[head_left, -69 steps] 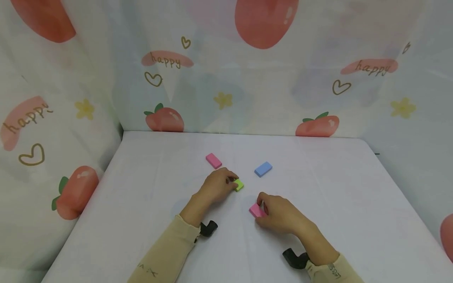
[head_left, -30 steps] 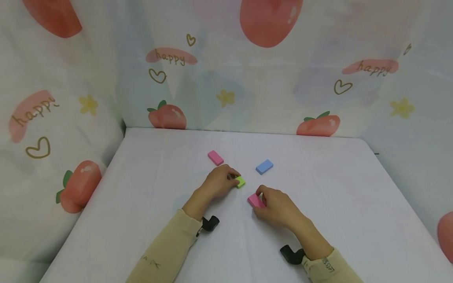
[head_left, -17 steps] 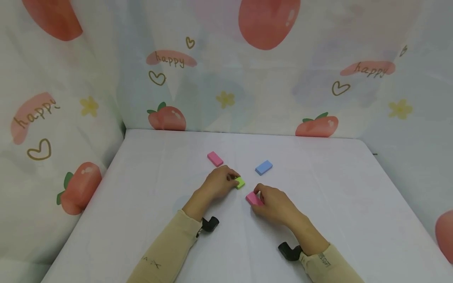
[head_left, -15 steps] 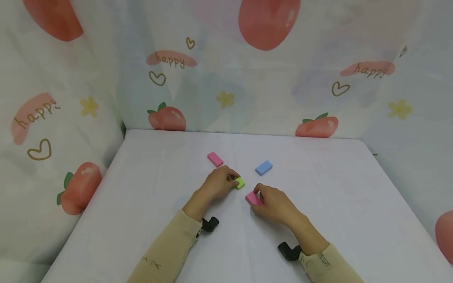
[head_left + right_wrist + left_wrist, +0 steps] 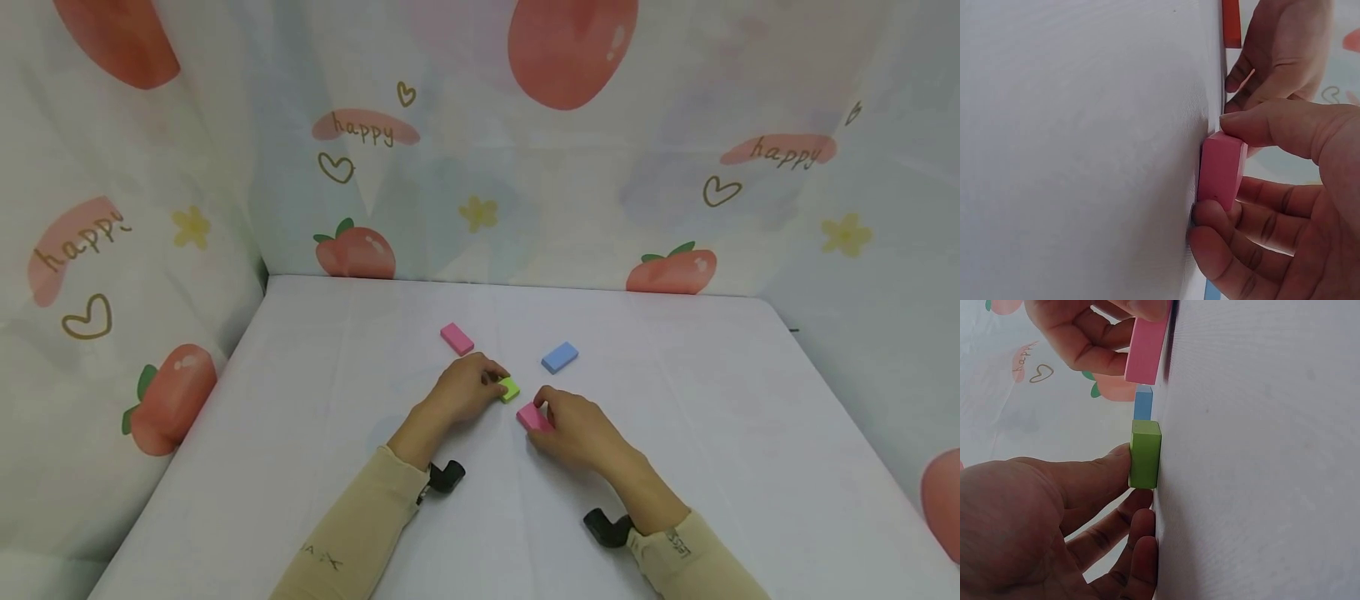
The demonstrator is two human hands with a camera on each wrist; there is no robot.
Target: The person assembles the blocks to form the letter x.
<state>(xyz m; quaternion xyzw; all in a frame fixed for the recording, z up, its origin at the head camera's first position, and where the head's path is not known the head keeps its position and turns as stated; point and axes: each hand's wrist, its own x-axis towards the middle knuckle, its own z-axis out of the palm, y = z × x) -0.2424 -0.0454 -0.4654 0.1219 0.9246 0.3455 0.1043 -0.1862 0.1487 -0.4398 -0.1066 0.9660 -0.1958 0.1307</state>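
Note:
My left hand (image 5: 462,388) pinches a small lime-green block (image 5: 509,389) low at the white tabletop. In the left wrist view the thumb lies against one side of the green block (image 5: 1145,454), the fingers behind it. My right hand (image 5: 576,425) grips a pink rectangular block (image 5: 532,417) by its sides, a little nearer to me and to the right. Between the thumb and fingers, the pink block (image 5: 1222,167) has one end showing in the right wrist view. A narrow gap separates the pink and green blocks in the head view.
On the white table (image 5: 360,350) a second pink block (image 5: 457,338) lies just beyond my left hand. A blue block (image 5: 559,357) lies beyond my right hand. Patterned cloth (image 5: 555,183) stands along the table's back and sides. Black wrist pieces (image 5: 447,477) jut from both sleeves.
My right hand has slid the pink block away from me and slightly left, closer to the green block. The left hand keeps its pinch in nearly the same place.

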